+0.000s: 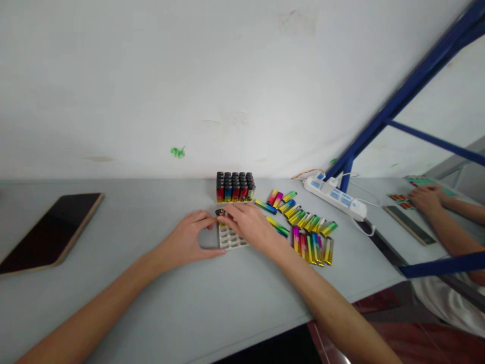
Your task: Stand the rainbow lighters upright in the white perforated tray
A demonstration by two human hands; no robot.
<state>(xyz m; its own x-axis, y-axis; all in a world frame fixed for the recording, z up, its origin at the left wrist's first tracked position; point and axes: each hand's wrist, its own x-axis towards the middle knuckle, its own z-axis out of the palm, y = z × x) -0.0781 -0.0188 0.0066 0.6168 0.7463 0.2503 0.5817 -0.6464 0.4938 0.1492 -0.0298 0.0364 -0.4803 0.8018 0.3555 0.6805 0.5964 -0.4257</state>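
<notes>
A pale tray with rows of oval holes (230, 239) lies on the grey table between my hands. At its far left corner stands a black-topped lighter (220, 213), partly hidden by fingers. My right hand (246, 222) reaches over the tray with its fingers closed at that lighter. My left hand (193, 235) is beside the tray's left edge, thumb and fingers spread apart, fingertips near the lighter and thumb at the near left corner. Just behind, a block of upright black-topped lighters (235, 188) stands in rows. Shiny multicoloured lighters without visible black tops (310, 245) lie loose to the right.
A dark flat panel (51, 230) lies at the left of the table (170, 303). A white power strip (335, 196) with cables sits at the right, by a blue metal frame (379, 119). Beyond it, another person's hands (426, 197) are over small items.
</notes>
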